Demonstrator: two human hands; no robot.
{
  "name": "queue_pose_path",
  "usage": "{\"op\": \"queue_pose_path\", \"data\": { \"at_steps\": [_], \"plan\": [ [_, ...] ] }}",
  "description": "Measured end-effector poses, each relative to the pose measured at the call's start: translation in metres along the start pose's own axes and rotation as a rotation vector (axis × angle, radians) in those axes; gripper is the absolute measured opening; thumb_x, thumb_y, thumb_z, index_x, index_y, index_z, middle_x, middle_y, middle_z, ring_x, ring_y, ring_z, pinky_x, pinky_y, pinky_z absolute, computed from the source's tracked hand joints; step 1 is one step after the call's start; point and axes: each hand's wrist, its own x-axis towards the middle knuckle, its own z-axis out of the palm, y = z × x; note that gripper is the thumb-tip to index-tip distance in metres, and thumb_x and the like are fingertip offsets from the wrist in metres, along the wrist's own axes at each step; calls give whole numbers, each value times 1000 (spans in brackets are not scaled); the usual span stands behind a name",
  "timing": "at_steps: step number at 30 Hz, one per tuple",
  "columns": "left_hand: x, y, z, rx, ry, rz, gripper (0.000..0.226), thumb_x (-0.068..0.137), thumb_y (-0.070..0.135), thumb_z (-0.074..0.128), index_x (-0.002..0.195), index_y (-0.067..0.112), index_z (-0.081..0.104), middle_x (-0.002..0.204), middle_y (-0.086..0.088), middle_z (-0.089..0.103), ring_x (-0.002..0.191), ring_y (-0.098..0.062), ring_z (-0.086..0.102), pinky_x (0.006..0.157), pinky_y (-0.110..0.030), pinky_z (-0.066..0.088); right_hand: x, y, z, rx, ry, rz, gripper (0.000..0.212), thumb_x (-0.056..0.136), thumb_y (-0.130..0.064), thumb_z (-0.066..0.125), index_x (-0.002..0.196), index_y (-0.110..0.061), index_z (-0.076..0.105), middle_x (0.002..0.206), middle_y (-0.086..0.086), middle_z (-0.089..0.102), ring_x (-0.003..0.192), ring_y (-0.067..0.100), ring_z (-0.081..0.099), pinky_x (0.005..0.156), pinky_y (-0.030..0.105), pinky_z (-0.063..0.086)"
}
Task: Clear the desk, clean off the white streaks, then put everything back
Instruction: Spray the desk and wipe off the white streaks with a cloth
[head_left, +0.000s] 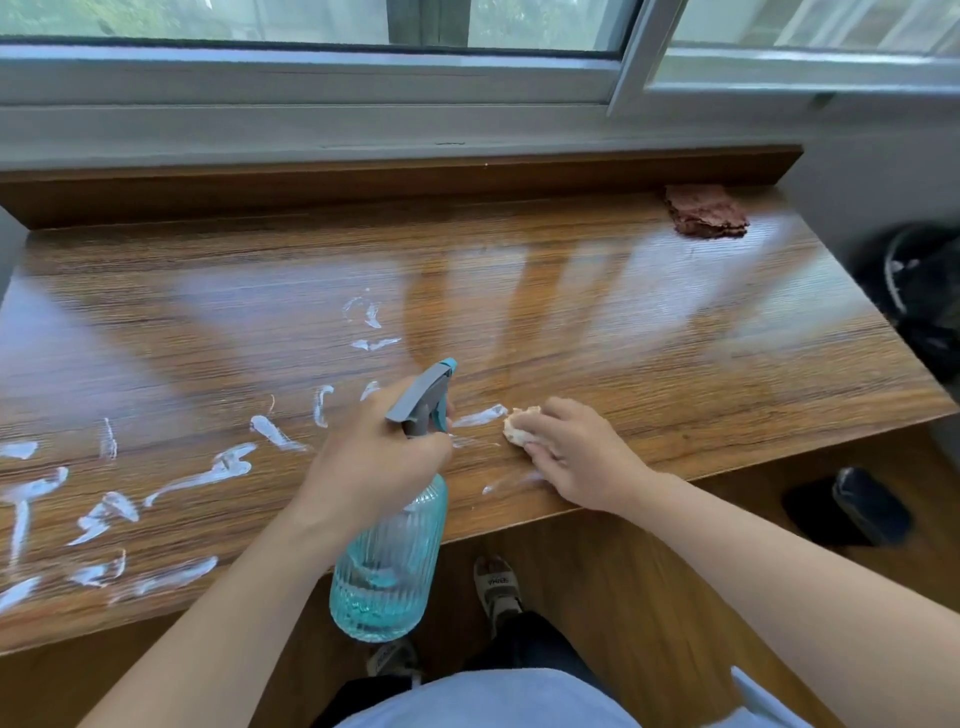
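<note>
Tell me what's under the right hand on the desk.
The right hand presses a small pale wad onto the desk; only its left edge shows. Any white streaks beneath the palm are covered.

A room in a home, it seems: a wood-grain tabletop (571, 291) stands against a sliding window (311, 31) across the upper frame, over wooden flooring (649, 597) at lower right.
</note>
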Motion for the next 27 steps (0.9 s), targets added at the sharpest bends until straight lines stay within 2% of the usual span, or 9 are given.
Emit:
{"op": "queue_pose_path", "data": {
  "at_steps": [3,6,8,10,13,16,19,24,27],
  "plan": [
    [-6,-3,4,23,-58,8,16,81,8,55,77,23,50,59,8,32,56,-17,32,55,-37,33,-19,-5,-4,21,-75,4,34,100,-24,61,134,-21,62,97,-9,49,84,10,46,73,16,35],
    [-10,-1,6,50,-88,18,20,80,6,55,76,24,46,57,9,34,56,-17,34,57,-37,34,-4,15,-15,41,102,152,32,101,-23,61,132,-17,65,102,-3,56,90,16,54,74,23,45],
    [-12,-1,6,80,-83,16,12,81,8,57,85,19,56,60,3,43,58,-18,41,59,-37,38,14,36,-21,19,212,280,31,102,-23,60,132,-15,66,104,0,57,95,23,57,77,30,45],
    [-14,-2,6,107,-66,-1,13,81,12,59,93,15,61,73,-14,57,61,-20,47,61,-37,41,27,50,-21,-4,199,367,32,104,-26,56,134,-17,64,110,5,59,101,27,57,83,38,49],
    [-16,-5,10,144,-17,-25,14,79,18,59,93,18,60,84,-15,65,64,-22,52,61,-44,50,22,43,-11,-12,205,315,32,104,-25,54,133,-16,64,112,6,61,101,26,57,87,45,53],
    [-21,-6,20,140,23,-84,11,79,19,59,89,23,62,66,-3,56,62,-22,54,64,-50,58,-8,21,-4,24,91,90,29,101,-21,58,129,-16,64,98,2,58,88,22,53,75,37,50],
    [-32,-8,38,169,-9,-116,17,73,26,57,89,24,60,65,2,54,60,-21,53,61,-42,50,-28,22,-6,37,-7,-4,30,102,-23,58,131,-18,64,97,-2,54,85,17,50,71,27,44],
    [-54,-13,83,278,-44,-122,10,86,23,59,92,29,54,76,2,58,66,-18,53,60,-33,40,-19,50,-8,16,205,250,33,103,-25,56,133,-15,64,105,4,57,94,22,54,78,33,48],
    [-62,-16,107,276,9,-143,14,90,21,58,84,28,49,71,5,53,64,-18,49,57,-32,36,-19,49,-1,-39,251,249,31,102,-23,55,129,-13,66,100,9,58,90,27,54,77,41,50]
  ]
}}
